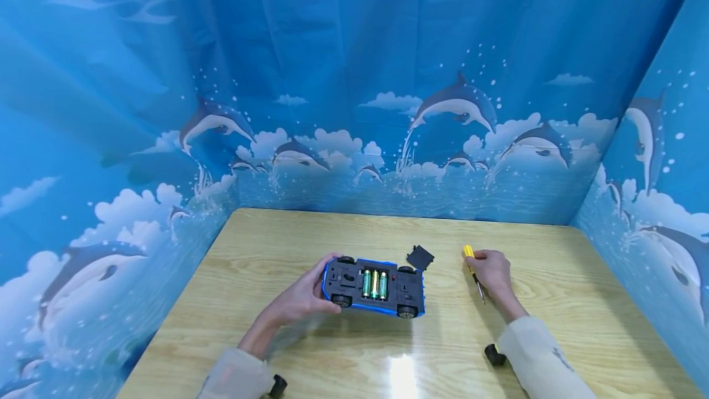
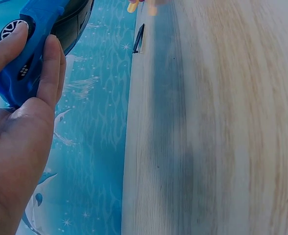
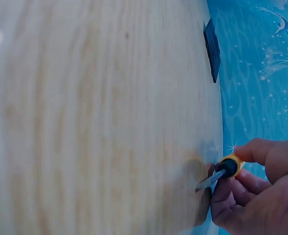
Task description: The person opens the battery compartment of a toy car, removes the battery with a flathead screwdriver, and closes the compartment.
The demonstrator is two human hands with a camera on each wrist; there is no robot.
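My left hand (image 1: 303, 295) grips one end of a blue toy car (image 1: 350, 284), whose black underside faces up with several green and gold batteries (image 1: 375, 284) in its uncovered compartment. In the left wrist view the thumb of that hand (image 2: 24, 142) lies by a wheel of the car (image 2: 36, 49). A yellow-handled screwdriver (image 1: 469, 252) is pinched in my right hand (image 1: 492, 271), its metal shaft slanting down toward the table. The right wrist view shows the fingers of that hand (image 3: 261, 186) around the screwdriver (image 3: 229, 166).
A black battery cover (image 1: 420, 257) lies on the wooden table (image 1: 266, 233), just behind the car's right end; it also shows in the right wrist view (image 3: 212, 50). Blue curtains (image 1: 343, 79) with dolphins stand behind the table and at both sides.
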